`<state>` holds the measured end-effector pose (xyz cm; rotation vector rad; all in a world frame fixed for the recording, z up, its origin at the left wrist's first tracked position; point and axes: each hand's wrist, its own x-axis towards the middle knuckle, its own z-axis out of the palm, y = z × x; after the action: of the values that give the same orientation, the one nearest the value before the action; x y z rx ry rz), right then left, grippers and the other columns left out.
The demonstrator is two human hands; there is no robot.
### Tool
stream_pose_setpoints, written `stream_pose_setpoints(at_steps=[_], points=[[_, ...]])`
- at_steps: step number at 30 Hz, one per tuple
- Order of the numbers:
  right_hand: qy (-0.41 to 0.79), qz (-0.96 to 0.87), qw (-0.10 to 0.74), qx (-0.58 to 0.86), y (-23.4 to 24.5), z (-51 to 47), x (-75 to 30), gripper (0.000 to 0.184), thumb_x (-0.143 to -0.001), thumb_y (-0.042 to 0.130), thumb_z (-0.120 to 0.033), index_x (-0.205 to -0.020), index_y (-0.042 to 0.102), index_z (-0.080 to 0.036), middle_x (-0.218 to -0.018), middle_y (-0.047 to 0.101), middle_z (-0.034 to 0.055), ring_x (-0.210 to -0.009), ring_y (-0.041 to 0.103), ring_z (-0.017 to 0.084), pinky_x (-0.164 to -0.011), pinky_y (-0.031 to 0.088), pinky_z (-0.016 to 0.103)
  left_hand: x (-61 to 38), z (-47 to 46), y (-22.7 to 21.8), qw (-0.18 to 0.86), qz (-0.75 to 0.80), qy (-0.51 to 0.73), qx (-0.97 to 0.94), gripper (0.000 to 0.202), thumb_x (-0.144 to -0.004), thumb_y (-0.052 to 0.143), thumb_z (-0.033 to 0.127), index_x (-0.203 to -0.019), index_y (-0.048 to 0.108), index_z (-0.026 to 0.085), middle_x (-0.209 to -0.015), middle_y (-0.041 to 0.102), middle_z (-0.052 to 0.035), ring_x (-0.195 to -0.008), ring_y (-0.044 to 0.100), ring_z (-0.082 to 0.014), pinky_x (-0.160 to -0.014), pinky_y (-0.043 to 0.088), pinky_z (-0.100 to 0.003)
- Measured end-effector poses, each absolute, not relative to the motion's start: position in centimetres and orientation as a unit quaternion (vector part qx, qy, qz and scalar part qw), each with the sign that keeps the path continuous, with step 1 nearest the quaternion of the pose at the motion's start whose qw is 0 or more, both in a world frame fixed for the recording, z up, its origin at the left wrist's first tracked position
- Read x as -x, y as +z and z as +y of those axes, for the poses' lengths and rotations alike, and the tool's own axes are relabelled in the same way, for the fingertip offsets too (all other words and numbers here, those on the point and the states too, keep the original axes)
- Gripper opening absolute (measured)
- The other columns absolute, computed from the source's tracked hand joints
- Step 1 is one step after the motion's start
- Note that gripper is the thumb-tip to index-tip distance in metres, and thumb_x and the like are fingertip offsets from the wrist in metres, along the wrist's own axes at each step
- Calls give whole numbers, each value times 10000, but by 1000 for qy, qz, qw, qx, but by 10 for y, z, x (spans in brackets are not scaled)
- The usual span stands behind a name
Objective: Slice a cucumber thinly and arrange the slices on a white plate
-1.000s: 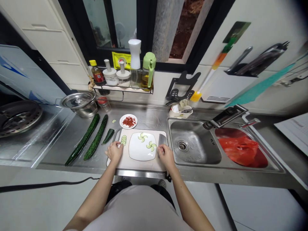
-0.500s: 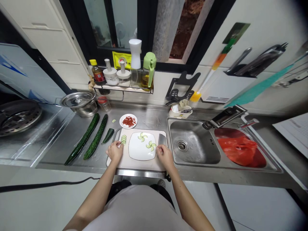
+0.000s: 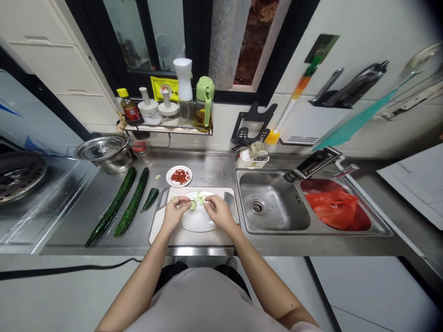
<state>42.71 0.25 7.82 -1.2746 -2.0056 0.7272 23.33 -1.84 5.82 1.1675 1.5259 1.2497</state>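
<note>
Head view: a thin, pale-green cucumber slice [image 3: 193, 205] with a darker rim sits over the left part of the white plate [image 3: 199, 223]. The plate lies on the cutting board [image 3: 187, 237] at the front edge of the worktop [image 3: 214, 173], just left of the sink [image 3: 273, 207]. More slices [image 3: 200, 198] lie fanned at the plate's far edge.

The left hand [image 3: 176, 210] reaches in from the board's left side, palm down, with thumb and forefinger closed together on the cucumber slice and the other fingers curled. The right hand [image 3: 218, 212] comes in from the right, knuckles up, fingers bent with the tips down by the fanned slices; whether they grip one cannot be told. Both forearms run inward from the front edge and meet over the plate.

Left of the board, two whole cucumbers [image 3: 111, 206] lie slantwise with a short cucumber end [image 3: 150, 199] beside them. Behind the board stands a small dish of red bits [image 3: 179, 176].
</note>
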Motion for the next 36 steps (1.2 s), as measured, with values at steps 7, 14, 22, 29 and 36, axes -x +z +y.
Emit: stream_pose_setpoints(at_steps=[7,14,22,29,36], points=[[277,-803,301,433,93,9,-412,103,-867,516,-222,-903,612,-214,-906,607,33,-874,539,173,-785,410,296,-248,-22,80,421,574,480,-512,306,-673,693,404,-860,640,168,-821,661,-41,-758,583,-152,-747,454,-282],[266,-816,293,421,90,10,-414,84,-866,503,-207,-863,586,-212,-881,595,30,-869,522,178,-772,398,293,-245,-19,71,421,596,497,-470,341,-675,688,430,-883,622,168,-738,659,-23,-698,584,-139,-691,435,-263],[212,-850,285,390,95,8,-420,163,-937,434,-264,-938,590,-217,-929,607,53,-893,500,191,-802,391,314,-245,-15,76,560,618,410,-369,488,-697,588,575,-956,600,162,-709,678,-37,-538,493,-99,-491,272,-209],[175,-872,271,368,92,9,-422,210,-954,408,-279,-966,611,-227,-940,600,59,-905,489,198,-822,385,328,-249,-13,80,586,607,413,-342,525,-623,684,437,-1075,583,190,-779,696,-25,-593,518,-101,-503,263,-203],[202,-861,278,374,91,7,-423,141,-920,464,-261,-928,594,-207,-917,599,56,-881,486,193,-791,386,318,-251,-13,85,590,564,470,-335,513,-539,756,352,-987,570,185,-659,640,22,-575,526,-94,-533,301,-200]])
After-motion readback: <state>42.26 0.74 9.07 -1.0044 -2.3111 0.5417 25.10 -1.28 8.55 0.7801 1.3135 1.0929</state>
